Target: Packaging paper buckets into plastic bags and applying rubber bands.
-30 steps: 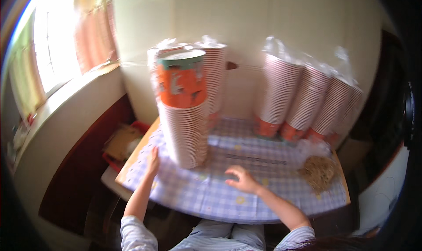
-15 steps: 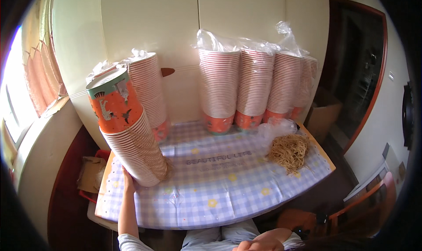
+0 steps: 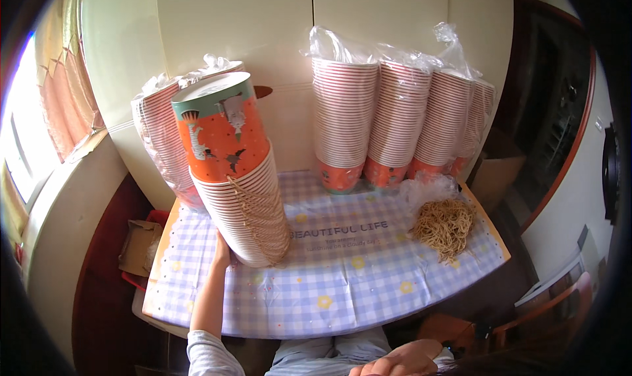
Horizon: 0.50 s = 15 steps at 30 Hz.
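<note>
A: Quick check: where was the stack, and what did your left fingers [image 3: 222, 243] have?

B: The upturned stack of paper buckets [image 3: 227, 169] stood on the surface [image 3: 296, 310], just right of those fingers. You had them low by its base, partly hidden; couldn't tell whether they gripped or only touched.

A: And your right fingers [image 3: 378, 365]?

B: Closer to your body than the left ones, short of the surface, well apart from the stack. Partly cut off; couldn't tell how wide you had them. Saw nothing in them.

A: Biggest risk for you?

B: Tipping. The stack was tall and looked tilted, top leftward, though lens bend may have added to that. You had only one set of fingers near it, down low. A shove there could have slid the base while the top went over.

A: Knock-on?

B: Bagged stacks [image 3: 158, 132] stood beyond your left fingers, close behind. A topple that way might have hit them.

A: Cords?

B: Tan cords [image 3: 263, 226] hung down the stack's right face, across from your left fingers. Turn it carelessly and they could have slipped or snagged on the rims. The tangled pile [image 3: 446, 228], far right of those fingers, could have knotted if you'd yanked one strand.
</note>
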Tool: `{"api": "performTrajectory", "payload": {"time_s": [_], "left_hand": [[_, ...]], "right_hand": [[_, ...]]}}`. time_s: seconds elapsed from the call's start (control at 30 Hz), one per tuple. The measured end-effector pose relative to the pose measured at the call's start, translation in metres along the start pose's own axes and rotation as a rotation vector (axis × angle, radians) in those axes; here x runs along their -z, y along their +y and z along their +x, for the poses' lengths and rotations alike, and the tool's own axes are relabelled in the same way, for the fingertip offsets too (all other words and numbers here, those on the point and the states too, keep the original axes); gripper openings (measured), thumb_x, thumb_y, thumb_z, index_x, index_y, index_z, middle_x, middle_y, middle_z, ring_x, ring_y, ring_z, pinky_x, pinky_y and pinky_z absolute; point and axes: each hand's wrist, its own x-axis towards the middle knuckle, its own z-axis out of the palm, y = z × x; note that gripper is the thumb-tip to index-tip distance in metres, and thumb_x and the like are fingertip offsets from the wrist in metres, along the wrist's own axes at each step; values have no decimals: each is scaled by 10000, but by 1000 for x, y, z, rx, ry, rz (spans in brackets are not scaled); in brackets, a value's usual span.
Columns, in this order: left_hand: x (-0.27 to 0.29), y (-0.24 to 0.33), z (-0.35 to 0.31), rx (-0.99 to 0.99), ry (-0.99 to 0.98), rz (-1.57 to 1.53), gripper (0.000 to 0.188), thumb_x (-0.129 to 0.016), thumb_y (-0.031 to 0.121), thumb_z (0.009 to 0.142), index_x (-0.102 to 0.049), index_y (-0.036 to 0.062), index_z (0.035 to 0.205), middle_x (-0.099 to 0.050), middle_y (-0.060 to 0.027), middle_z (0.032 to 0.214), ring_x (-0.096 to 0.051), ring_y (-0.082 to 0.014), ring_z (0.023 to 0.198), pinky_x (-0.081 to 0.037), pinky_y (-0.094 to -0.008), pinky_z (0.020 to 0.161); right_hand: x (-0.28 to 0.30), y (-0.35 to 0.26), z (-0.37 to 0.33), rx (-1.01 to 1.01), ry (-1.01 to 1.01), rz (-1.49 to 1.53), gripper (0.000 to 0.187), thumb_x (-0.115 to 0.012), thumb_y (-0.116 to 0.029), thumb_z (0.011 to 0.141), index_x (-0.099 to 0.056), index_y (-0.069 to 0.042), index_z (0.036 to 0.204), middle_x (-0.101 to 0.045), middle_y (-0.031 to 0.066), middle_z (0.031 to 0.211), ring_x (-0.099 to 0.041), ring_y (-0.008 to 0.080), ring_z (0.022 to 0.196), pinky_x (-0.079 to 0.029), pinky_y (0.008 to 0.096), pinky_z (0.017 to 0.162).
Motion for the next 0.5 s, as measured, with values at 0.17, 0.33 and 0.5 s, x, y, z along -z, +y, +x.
{"api": "performTrajectory", "payload": {"time_s": [0.17, 0.33, 0.5], "left_hand": [[13, -11, -16, -75, 52, 85, 607, -147, 439, 944, -288, -20, 1315, -385, -114, 1311, -366, -220, 1192, -250, -320, 1016], [-41, -33, -1, -128, 72, 455, 603, -149, 429, 944, -360, -30, 1272, -441, -125, 1260, -394, -215, 1168, -281, -308, 989], [-30, -31, -3, -223, 82, 738, 621, -162, 431, 933, -405, -67, 1214, -485, -256, 1177, -430, -374, 1140, -327, -358, 946]], "right_hand": [[20, -34, 43, -750, -173, 165, 683, -627, -356, 782, -364, 101, 1215, -335, 177, 1204, -346, 324, 1113, -302, 390, 916], [28, -36, 115, -2077, -490, 215, 668, -634, -348, 777, -380, 97, 1205, -347, 181, 1200, -354, 329, 1107, -306, 394, 915], [30, -22, 129, -2149, -578, 247, 743, -679, -389, 723, -381, 88, 1209, -352, 184, 1206, -338, 329, 1138, -315, 403, 919]]}}
